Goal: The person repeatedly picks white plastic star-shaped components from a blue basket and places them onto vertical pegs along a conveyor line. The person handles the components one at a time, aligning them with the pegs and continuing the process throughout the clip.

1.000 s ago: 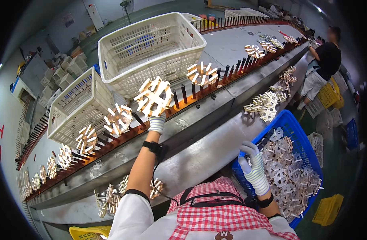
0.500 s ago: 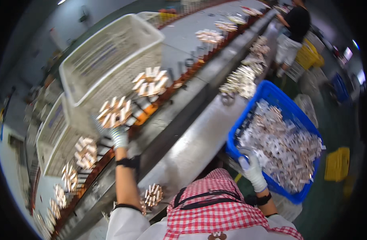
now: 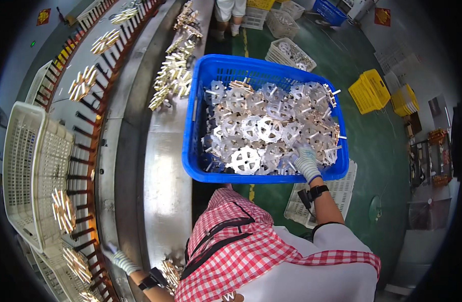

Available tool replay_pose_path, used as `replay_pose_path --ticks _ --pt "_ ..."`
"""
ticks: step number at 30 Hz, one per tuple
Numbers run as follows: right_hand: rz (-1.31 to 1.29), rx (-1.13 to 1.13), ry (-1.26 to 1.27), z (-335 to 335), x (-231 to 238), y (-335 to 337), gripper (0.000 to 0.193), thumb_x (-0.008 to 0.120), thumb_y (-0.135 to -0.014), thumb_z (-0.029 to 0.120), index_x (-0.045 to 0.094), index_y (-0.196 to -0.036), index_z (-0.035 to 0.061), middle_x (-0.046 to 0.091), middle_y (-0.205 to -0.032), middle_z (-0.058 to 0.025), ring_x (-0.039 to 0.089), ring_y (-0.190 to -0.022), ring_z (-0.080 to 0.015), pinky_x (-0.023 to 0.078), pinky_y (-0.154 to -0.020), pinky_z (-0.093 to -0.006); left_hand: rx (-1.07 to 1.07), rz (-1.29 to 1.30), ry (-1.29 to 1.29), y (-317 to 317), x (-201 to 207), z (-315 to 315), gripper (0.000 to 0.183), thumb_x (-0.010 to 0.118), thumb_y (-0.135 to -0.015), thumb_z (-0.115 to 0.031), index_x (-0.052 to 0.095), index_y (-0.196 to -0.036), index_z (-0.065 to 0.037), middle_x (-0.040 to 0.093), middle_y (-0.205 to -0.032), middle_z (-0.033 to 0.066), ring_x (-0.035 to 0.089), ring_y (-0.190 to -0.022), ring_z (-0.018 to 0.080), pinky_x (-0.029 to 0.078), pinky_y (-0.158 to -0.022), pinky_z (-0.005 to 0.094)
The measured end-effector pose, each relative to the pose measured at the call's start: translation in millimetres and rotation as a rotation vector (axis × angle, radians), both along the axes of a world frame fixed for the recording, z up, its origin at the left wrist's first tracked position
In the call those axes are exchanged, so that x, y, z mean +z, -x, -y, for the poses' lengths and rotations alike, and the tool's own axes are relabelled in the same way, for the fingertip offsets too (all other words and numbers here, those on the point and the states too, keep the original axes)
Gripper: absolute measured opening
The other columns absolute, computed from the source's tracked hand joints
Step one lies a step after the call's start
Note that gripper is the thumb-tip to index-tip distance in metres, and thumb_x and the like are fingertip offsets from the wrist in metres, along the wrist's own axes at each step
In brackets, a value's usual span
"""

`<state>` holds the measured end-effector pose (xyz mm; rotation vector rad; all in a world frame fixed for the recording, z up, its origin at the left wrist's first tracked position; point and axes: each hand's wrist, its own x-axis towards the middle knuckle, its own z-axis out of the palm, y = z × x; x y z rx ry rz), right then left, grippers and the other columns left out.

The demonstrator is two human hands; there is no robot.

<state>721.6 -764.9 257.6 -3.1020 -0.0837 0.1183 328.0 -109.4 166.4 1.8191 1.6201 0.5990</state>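
Observation:
My right hand (image 3: pixel 306 162), in a white striped glove, reaches into a blue basket (image 3: pixel 189 146) heaped with silvery toothed discs (image 3: pixel 245 160), some with short rods. Its fingers touch the heap, but their tips are lost among the parts, so any grip is unclear. My left hand (image 3: pixel 122 259), also gloved, is low at the left with fingers stretched out and nothing visible in it. Beside it runs a conveyor with a row of dark upright pegs (image 3: pixel 82 190). Rod-studded coppery discs (image 3: pixel 63 211) sit on some of these pegs.
A metal ledge (image 3: pixel 165 201) carries a pile of rod-studded parts (image 3: pixel 174 70) and a smaller cluster (image 3: pixel 171 272) near me. White crates (image 3: pixel 24 171) stand beyond the pegs. Yellow crates (image 3: pixel 368 91) and a white crate (image 3: pixel 294 205) are on the green floor. Another person's legs (image 3: pixel 230 14) show at the far end.
The view has turned to the right. My left hand has come away from a rod-studded disc at the pegs. My right hand has gone from the basket's rim into the heap.

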Motion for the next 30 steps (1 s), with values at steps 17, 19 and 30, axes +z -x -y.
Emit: replay_pose_path --ticks 17,19,30 --pt "-0.398 0.135 -0.157 51.9 -5.2 -71.2 0.045 0.074 -0.074 0.018 0.064 -0.117 0.0069 0.068 -0.108 -0.0186 0.064 -0.105 -0.0327 0.049 -0.091 -0.0428 -1.772 0.354 0.828 -313.0 128.6 280.6 0.037 0.057 -0.098 -0.023 0.055 -0.126 0.001 0.066 -0.107 0.0162 0.063 -0.095 0.0212 0.05 -0.086 0.0332" --pt "-0.354 0.031 -0.372 47.7 16.7 -71.7 0.043 0.073 -0.076 0.018 0.063 -0.116 0.0047 0.068 -0.105 -0.0184 0.065 -0.101 -0.0318 0.051 -0.089 -0.0411 -1.954 0.241 0.782 -333.2 129.1 309.7 0.043 0.056 -0.098 -0.028 0.052 -0.129 0.001 0.066 -0.107 0.0164 0.063 -0.095 0.0223 0.05 -0.086 0.0326" --pt "-0.021 0.405 -0.657 -89.5 155.3 -34.1 0.049 0.066 -0.084 0.027 0.057 -0.129 0.0098 0.055 -0.127 -0.0158 0.046 -0.123 -0.0347 0.034 -0.106 -0.0479 -1.427 0.247 1.847 -396.6 151.9 379.4 0.054 0.058 -0.098 -0.037 0.043 -0.139 -0.005 0.061 -0.119 0.0103 0.064 -0.099 0.0185 0.054 -0.089 0.0337"
